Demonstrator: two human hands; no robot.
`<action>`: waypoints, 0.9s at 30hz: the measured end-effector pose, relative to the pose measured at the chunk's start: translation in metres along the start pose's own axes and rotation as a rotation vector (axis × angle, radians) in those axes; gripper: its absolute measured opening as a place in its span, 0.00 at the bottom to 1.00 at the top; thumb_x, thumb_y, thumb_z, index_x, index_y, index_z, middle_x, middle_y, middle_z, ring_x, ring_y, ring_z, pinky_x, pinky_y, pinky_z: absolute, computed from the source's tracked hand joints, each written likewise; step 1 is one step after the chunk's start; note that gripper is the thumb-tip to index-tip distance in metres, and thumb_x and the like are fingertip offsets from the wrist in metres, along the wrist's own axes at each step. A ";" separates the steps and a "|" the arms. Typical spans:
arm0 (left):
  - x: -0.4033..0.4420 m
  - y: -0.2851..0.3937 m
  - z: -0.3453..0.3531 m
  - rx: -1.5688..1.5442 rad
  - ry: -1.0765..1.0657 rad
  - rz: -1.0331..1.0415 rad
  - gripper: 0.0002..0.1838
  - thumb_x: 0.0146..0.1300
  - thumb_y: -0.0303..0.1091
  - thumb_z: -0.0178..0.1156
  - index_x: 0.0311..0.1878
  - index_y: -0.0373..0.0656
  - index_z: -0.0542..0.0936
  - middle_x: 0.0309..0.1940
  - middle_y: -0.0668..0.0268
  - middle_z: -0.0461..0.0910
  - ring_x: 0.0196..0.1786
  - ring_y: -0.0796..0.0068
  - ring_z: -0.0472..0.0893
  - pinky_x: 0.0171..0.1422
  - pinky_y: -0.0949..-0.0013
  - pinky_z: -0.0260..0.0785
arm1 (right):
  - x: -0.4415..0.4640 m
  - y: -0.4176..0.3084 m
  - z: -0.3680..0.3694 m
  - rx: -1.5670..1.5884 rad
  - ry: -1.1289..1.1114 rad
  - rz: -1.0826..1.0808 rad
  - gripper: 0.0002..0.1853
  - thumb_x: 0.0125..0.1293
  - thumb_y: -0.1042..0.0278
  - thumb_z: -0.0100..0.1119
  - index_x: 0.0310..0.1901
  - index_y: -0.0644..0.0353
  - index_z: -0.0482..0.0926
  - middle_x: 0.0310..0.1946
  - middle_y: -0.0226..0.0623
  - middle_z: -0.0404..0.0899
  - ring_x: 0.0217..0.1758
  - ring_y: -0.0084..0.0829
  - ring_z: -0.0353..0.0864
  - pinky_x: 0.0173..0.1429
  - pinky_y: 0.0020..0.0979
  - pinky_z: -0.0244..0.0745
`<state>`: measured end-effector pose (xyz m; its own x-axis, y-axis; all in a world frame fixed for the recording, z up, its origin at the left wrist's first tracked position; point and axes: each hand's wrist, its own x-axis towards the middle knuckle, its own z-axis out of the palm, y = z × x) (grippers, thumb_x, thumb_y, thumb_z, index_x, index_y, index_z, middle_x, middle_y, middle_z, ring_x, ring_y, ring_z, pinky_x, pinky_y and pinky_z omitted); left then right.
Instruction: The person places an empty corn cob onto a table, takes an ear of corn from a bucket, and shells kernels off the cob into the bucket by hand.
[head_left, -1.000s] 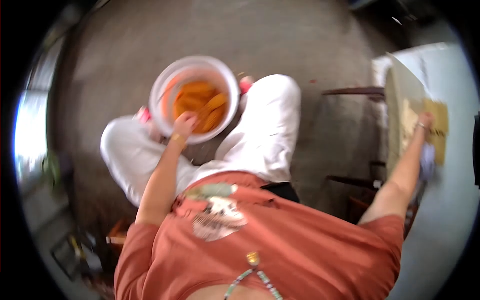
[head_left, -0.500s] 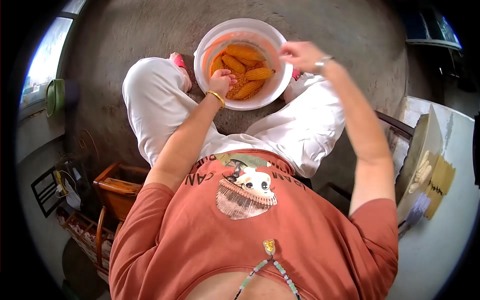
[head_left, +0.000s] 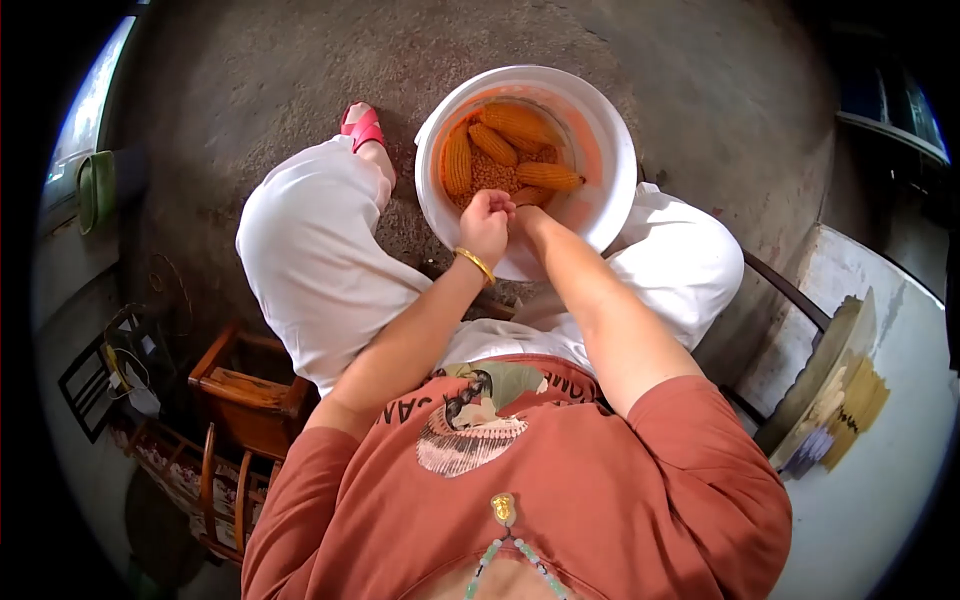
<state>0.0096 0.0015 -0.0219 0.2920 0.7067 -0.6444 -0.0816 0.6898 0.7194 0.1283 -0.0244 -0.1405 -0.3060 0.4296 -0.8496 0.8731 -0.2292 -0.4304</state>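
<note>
A white bucket (head_left: 622,160) stands on the floor between the person's knees. Several orange corn cobs (head_left: 516,122) lie in it on loose kernels (head_left: 482,178). Over the bucket's near side is my left hand (head_left: 487,222), a gold bangle at its wrist, its fingers curled together; whatever they hold is hidden. My right hand (head_left: 528,217) reaches over the near rim beside the left one, close to a cob at the right. Its fingers are mostly hidden behind my left hand.
A wooden box (head_left: 250,390) and a wooden rack (head_left: 210,490) stand at the lower left. On the right, a pale surface (head_left: 880,480) holds yellowish and lilac items (head_left: 850,410) by a grey board. A pink sandal (head_left: 362,128) is left of the bucket.
My right hand has come from the pale surface at the right, across the bucket's right rim, down beside my left hand. The bucket appears lower and farther right as the view shifted.
</note>
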 end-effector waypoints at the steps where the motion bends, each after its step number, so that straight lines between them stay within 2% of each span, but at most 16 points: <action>1: -0.001 0.000 0.000 0.010 -0.027 -0.003 0.14 0.57 0.14 0.43 0.44 0.33 0.73 0.36 0.62 0.77 0.39 0.75 0.76 0.47 0.74 0.71 | -0.003 0.000 0.004 0.000 -0.020 0.006 0.17 0.59 0.59 0.53 0.46 0.59 0.78 0.49 0.48 0.78 0.51 0.44 0.79 0.53 0.38 0.74; 2: -0.003 0.000 0.000 0.020 -0.054 -0.006 0.15 0.57 0.14 0.43 0.46 0.33 0.72 0.38 0.61 0.77 0.41 0.74 0.77 0.49 0.74 0.71 | -0.007 0.000 0.008 -0.002 -0.042 0.013 0.17 0.59 0.59 0.53 0.46 0.59 0.78 0.49 0.48 0.78 0.50 0.44 0.79 0.53 0.38 0.74; 9: -0.005 0.008 0.006 0.054 -0.081 -0.008 0.13 0.58 0.14 0.43 0.44 0.33 0.73 0.39 0.62 0.76 0.42 0.75 0.76 0.51 0.74 0.70 | -0.007 0.003 0.016 -0.011 -0.109 0.026 0.17 0.60 0.58 0.52 0.46 0.60 0.77 0.47 0.50 0.79 0.49 0.44 0.79 0.51 0.39 0.74; 14: -0.004 0.002 0.007 0.062 -0.069 -0.009 0.09 0.59 0.17 0.47 0.42 0.34 0.74 0.35 0.65 0.77 0.38 0.76 0.75 0.47 0.74 0.70 | -0.009 0.005 0.010 -0.037 -0.101 0.034 0.18 0.61 0.57 0.52 0.46 0.61 0.77 0.45 0.52 0.79 0.48 0.45 0.79 0.50 0.39 0.75; 18: 0.005 -0.012 0.003 0.302 -0.029 0.039 0.12 0.57 0.17 0.49 0.43 0.36 0.76 0.37 0.65 0.78 0.40 0.76 0.76 0.48 0.74 0.69 | 0.003 -0.003 -0.020 -0.068 -0.036 0.044 0.18 0.61 0.56 0.52 0.46 0.61 0.76 0.44 0.53 0.79 0.47 0.45 0.79 0.49 0.40 0.75; 19: 0.006 -0.012 0.002 0.303 -0.015 0.050 0.11 0.56 0.20 0.51 0.42 0.35 0.76 0.36 0.60 0.78 0.40 0.69 0.77 0.49 0.70 0.70 | 0.007 -0.004 -0.031 -0.052 0.009 0.058 0.19 0.61 0.56 0.52 0.46 0.61 0.76 0.44 0.54 0.79 0.47 0.45 0.79 0.49 0.40 0.75; 20: 0.007 -0.012 0.002 0.331 -0.011 0.037 0.11 0.55 0.20 0.50 0.42 0.34 0.76 0.36 0.60 0.78 0.40 0.69 0.77 0.49 0.69 0.69 | 0.011 -0.006 -0.043 -0.016 0.085 0.084 0.19 0.61 0.56 0.51 0.46 0.62 0.76 0.43 0.54 0.79 0.46 0.45 0.79 0.49 0.40 0.75; 23: 0.005 -0.006 0.002 0.427 -0.001 -0.002 0.12 0.54 0.22 0.49 0.42 0.35 0.77 0.36 0.59 0.78 0.42 0.67 0.77 0.51 0.67 0.69 | -0.007 0.000 -0.058 0.244 0.475 0.188 0.20 0.63 0.57 0.54 0.51 0.63 0.72 0.43 0.53 0.78 0.45 0.43 0.80 0.46 0.38 0.77; 24: 0.007 -0.010 -0.001 0.406 -0.021 -0.055 0.12 0.55 0.22 0.50 0.42 0.36 0.77 0.37 0.61 0.78 0.41 0.69 0.77 0.47 0.68 0.69 | -0.016 0.004 -0.062 0.348 0.625 0.216 0.21 0.63 0.58 0.55 0.53 0.63 0.71 0.44 0.52 0.78 0.44 0.42 0.80 0.45 0.38 0.78; 26: 0.016 -0.018 -0.006 0.361 -0.064 -0.157 0.11 0.55 0.23 0.51 0.42 0.39 0.78 0.37 0.65 0.78 0.39 0.74 0.76 0.39 0.71 0.70 | -0.031 0.015 -0.069 0.939 0.663 0.080 0.22 0.65 0.61 0.56 0.57 0.60 0.67 0.46 0.46 0.77 0.46 0.39 0.80 0.44 0.37 0.80; 27: 0.016 -0.015 -0.005 0.346 -0.103 -0.181 0.12 0.57 0.23 0.50 0.44 0.39 0.77 0.38 0.64 0.78 0.39 0.72 0.78 0.35 0.70 0.70 | -0.040 0.021 -0.071 1.232 0.663 0.002 0.23 0.66 0.62 0.57 0.59 0.59 0.66 0.47 0.43 0.76 0.47 0.38 0.80 0.44 0.37 0.81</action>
<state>0.0104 0.0031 -0.0448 0.3680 0.5473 -0.7517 0.2999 0.6953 0.6531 0.1855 0.0157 -0.0938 0.2312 0.6773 -0.6985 -0.1232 -0.6918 -0.7115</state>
